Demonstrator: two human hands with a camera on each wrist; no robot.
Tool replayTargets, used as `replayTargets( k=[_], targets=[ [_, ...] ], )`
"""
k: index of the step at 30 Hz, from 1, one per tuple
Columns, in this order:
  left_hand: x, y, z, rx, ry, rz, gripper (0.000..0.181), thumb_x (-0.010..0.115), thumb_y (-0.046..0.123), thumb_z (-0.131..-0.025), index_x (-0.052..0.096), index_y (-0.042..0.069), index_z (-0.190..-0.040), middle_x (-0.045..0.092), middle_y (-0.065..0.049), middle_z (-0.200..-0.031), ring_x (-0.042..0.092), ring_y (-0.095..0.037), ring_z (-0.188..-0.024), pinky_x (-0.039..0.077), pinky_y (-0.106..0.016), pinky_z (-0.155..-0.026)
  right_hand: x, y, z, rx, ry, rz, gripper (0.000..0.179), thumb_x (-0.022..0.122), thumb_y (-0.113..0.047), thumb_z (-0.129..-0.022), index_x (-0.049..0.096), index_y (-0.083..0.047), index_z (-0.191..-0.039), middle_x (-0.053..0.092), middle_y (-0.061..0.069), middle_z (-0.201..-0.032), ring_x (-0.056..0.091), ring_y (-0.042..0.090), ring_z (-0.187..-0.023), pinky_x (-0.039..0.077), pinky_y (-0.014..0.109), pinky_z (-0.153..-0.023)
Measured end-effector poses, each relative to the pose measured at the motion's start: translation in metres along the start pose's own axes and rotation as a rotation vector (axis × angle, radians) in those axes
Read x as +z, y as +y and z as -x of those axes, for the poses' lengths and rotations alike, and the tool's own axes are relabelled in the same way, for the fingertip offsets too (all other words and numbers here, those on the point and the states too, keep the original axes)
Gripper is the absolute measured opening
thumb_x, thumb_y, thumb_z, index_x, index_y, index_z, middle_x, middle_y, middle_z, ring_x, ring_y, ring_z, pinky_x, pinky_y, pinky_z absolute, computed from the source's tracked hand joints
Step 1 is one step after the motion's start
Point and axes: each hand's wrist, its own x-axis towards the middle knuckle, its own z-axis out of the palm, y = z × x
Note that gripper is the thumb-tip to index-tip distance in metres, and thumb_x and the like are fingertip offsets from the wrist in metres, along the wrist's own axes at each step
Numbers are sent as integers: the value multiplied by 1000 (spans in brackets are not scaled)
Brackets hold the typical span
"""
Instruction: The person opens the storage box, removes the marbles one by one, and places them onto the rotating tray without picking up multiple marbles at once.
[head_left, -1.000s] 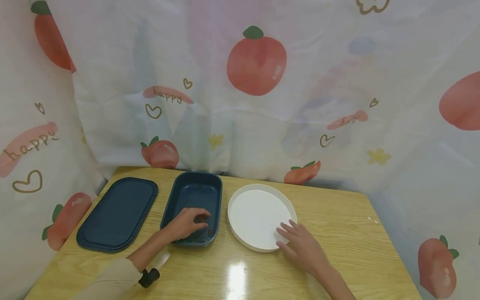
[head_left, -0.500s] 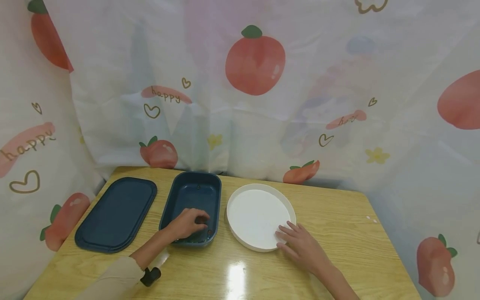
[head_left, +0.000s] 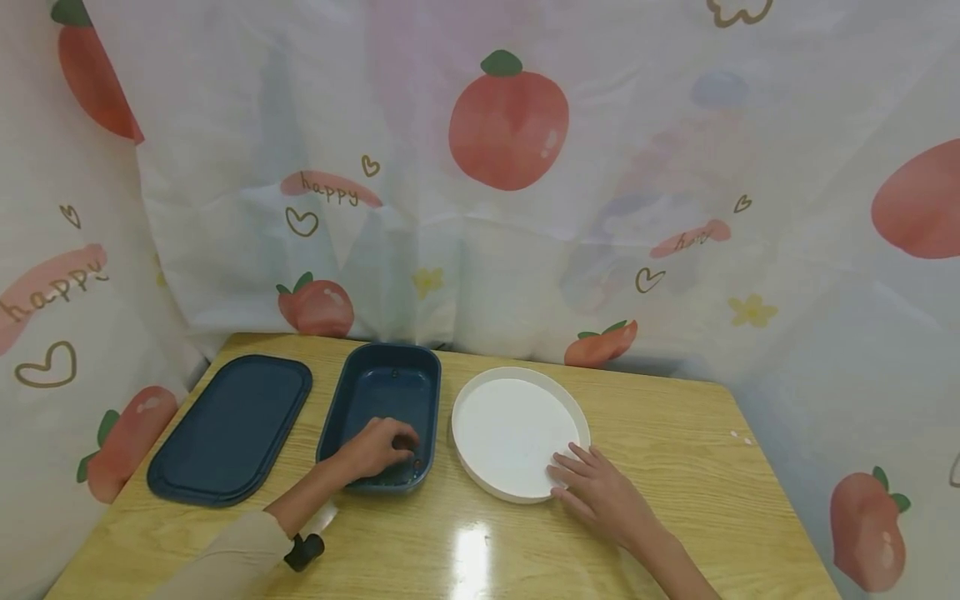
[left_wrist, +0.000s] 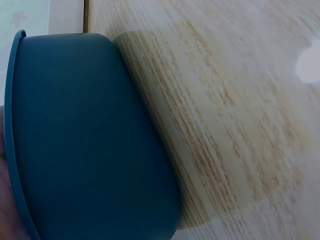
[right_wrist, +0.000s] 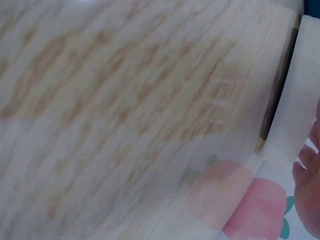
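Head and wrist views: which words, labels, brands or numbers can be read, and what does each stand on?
"happy": on the printed backdrop, left of the large red fruit.
"happy": on the backdrop, at the head view's far left.
Similar lettering on the backdrop, right of the fruit: too creased and blurred to read.
None visible on the blue container, flat blue piece or white round dish.
Wrist views: none.

Fruit-printed white cloth (head_left: 487,250) hangs behind a wooden table (head_left: 660,433) catching bright glare (head_left: 472,560).

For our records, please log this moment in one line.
left hand: in blue rectangular tub, grip unclear | right hand: touches round white tray | blue lid: on table
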Motion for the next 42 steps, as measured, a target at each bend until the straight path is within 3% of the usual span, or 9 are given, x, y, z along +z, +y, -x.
replayTargets(
  k=[5,13,18,37,42],
  targets=[
    [0,3,0,53,6,-9,8,74,2,-87,75,4,-94,71,-4,-87,66,-12,-80,54,-29,-70,1,1,1,-7,0,7,34,72,-30,-91,74,-11,-119,68,8,-124,56,37,-124,39,60,-101],
    [2,4,-3,-24,-35,-21,7,74,5,-89,76,7,-94,72,-3,-89,68,-16,-83,54,-30,-72,2,1,1,-8,5,4,34,72,-30,-91,74,-11,-119,68,7,-125,56,37,-124,39,59,-101],
    [1,5,-3,-37,-57,1,8,74,5,-89,77,8,-96,73,1,-90,69,-15,-83,54,-28,-72,3,2,1,-8,11,6,33,72,-31,-92,74,-11,-118,68,7,-125,56,37,-124,40,59,-102],
    [4,4,-6,-32,-109,17,8,75,3,-87,79,7,-93,74,-1,-89,69,-17,-83,53,-27,-69,1,0,0,2,4,-1,33,72,-29,-92,74,-11,-119,68,8,-125,55,38,-125,39,60,-101],
    [1,4,-5,-7,-82,10,8,75,4,-87,80,10,-91,75,0,-88,69,-15,-83,53,-26,-69,0,0,0,0,13,-10,34,72,-30,-92,74,-11,-119,68,8,-125,56,37,-125,39,60,-101]
  ],
)
